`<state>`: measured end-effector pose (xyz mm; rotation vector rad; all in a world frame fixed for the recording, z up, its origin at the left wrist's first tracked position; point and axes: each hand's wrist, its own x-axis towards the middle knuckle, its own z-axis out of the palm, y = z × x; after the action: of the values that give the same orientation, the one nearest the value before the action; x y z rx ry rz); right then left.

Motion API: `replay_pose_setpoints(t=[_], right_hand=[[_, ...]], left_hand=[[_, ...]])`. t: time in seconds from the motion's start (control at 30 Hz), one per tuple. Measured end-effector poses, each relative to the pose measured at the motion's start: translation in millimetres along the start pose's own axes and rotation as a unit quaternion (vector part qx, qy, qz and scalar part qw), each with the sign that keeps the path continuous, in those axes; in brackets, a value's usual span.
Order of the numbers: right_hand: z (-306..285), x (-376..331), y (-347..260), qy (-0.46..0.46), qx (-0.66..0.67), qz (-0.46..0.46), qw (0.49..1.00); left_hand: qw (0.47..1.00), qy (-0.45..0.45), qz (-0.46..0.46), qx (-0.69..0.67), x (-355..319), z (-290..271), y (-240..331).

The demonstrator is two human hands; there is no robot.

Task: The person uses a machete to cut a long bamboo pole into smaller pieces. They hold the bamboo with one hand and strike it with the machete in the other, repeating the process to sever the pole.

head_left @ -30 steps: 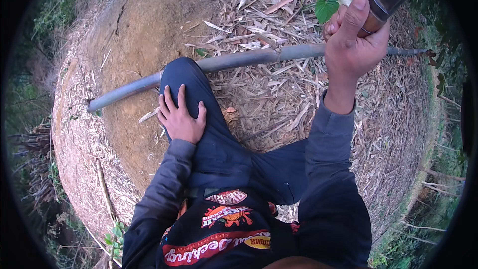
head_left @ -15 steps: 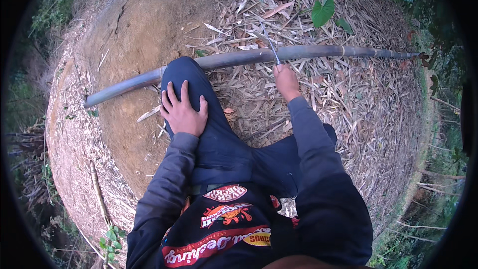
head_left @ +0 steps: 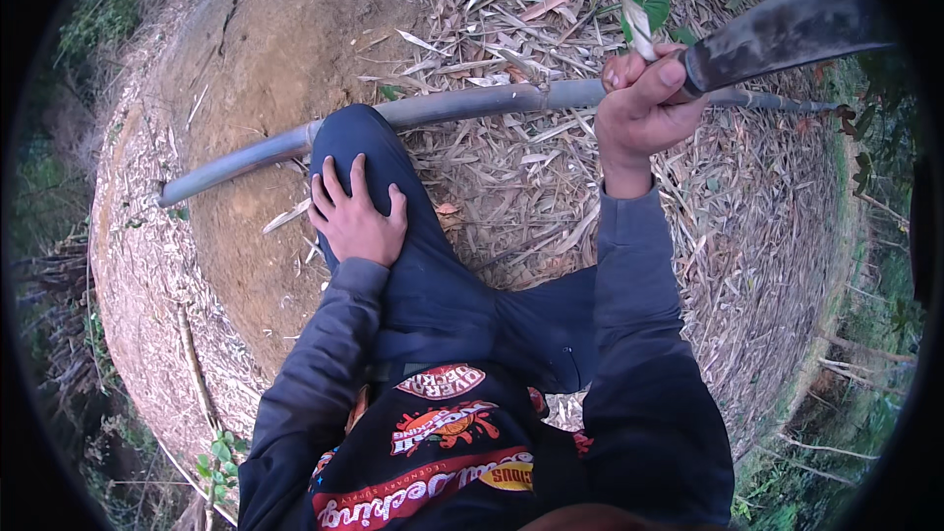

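A long grey-green bamboo pole lies across the ground in front of me, passing just beyond my bent left knee. My right hand is raised over the pole's right part, closed round the handle of a machete. The wide dark machete blade points to the upper right, close to the camera. A pale dry strip shows at the fingers of that hand; whether it is held or lies behind cannot be told. Fingers spread, my left hand rests on my left thigh by the knee.
Dry bamboo leaves and chips cover the ground around the pole. Bare brown soil slopes at the left. A green leaf grows beyond my right hand, and thin branches and brush stand at the right edge.
My right hand has risen from the pole toward the camera and right, swinging the machete blade from above the pole to the upper right. My left hand stays on my thigh.
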<state>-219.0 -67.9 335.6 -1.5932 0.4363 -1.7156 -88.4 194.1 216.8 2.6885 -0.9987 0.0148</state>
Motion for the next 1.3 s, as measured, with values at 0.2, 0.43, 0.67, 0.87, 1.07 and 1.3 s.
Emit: replay_pose_setpoints(t=[0.2,0.43,0.67,0.87,1.07,1.3], right_hand=[[-131.1,-112.9,111.7,-0.365,-0.550,0.353,0.663],[-123.5,-108.6,111.7,-0.386,-0.596,0.290,0.642],[-123.8,-83.2,131.2,-0.353,-0.470,0.482,0.649],[-126.4,-153.7,107.0,-0.252,-0.610,0.346,0.667],[-155.2,-130.5,146.6,-0.380,-0.569,0.315,0.658],[-117.9,-28.0,161.0,-0.403,-0.460,0.521,0.596]], left_hand=[[1.000,-0.018,-0.015,-0.013,-1.0,6.2,-3.2],[0.999,0.010,-0.001,-0.031,3.8,8.7,1.3],[0.999,0.003,-0.020,-0.048,6.3,10.0,2.9],[0.996,0.001,-0.014,-0.085,1.5,1.6,-1.5],[0.993,-0.023,-0.035,-0.110,-6.7,-1.6,-15.7],[0.994,-0.030,-0.028,-0.104,0.8,2.8,-7.4]])
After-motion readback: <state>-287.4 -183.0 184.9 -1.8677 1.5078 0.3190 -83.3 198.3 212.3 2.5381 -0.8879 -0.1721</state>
